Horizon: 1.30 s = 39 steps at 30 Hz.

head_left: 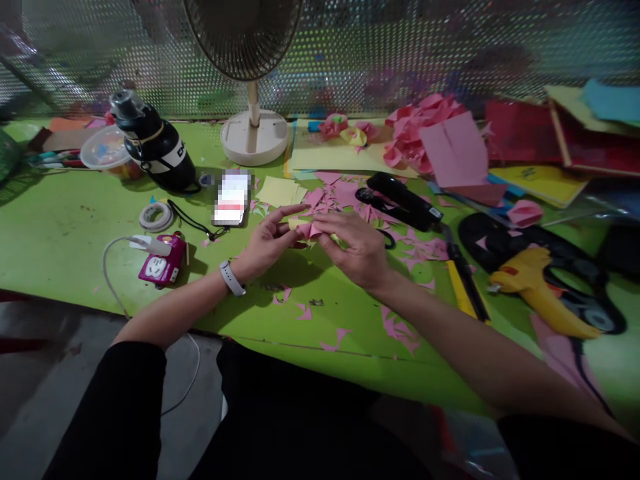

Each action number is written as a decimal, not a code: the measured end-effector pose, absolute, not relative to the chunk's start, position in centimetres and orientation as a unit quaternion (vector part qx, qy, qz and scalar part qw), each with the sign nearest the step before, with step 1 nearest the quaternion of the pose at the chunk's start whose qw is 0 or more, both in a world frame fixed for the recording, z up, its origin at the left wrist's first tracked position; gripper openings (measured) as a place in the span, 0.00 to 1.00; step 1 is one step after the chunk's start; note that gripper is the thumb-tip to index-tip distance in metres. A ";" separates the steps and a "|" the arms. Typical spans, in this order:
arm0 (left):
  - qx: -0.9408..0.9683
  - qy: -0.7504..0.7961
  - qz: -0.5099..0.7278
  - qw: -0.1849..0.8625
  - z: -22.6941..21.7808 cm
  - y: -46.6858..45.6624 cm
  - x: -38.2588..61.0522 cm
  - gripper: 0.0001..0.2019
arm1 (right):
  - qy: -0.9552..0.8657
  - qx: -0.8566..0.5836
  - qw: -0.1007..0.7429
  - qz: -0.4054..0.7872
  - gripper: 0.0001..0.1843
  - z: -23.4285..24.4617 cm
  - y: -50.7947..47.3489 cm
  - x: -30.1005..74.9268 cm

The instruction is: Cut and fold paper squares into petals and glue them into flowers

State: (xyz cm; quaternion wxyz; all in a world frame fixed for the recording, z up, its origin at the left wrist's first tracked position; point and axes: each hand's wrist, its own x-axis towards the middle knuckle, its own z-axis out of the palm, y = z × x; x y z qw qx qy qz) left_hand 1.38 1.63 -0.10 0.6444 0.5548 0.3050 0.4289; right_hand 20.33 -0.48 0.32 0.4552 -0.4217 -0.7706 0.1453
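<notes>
Over the middle of the green table, a small pink and yellow paper flower [309, 230] is held between my two hands. My left hand [273, 243], with a pale watch band on its wrist, pinches the flower from the left side. From the right, my right hand [356, 248] grips it with thumb and fingers closed, covering part of the paper. Just beyond my hands lie yellow paper squares [280, 191] and a pile of pink paper scraps [345, 193]. A black stapler [404, 201] rests to the right of the scraps.
On the right are a yellow glue gun [545, 287], a yellow cutter knife [461, 287] and stacked coloured paper [525, 140]. A fan [255, 143] stands at the back. Leftward are a black bottle [155, 147], phone [233, 198], tape roll [156, 216] and purple power adapter [163, 261].
</notes>
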 end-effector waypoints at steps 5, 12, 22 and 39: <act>0.571 0.329 0.448 0.604 0.1 0.8 1.9 0.21 | -0.768 -0.434 0.452 0.131 0.12 -0.1 -0.6 19.9; 0.576 0.344 0.479 0.565 -0.3 0.7 2.0 0.17 | -0.760 -0.422 0.473 0.143 0.15 -0.2 -0.6 19.5; 0.712 0.309 0.498 0.388 -0.8 2.0 1.3 0.09 | -0.761 -0.406 0.504 0.049 0.11 -0.7 0.3 20.0; 0.596 0.335 0.477 0.552 0.8 2.9 0.0 0.19 | -0.709 -0.428 0.506 0.240 0.10 0.1 0.7 21.1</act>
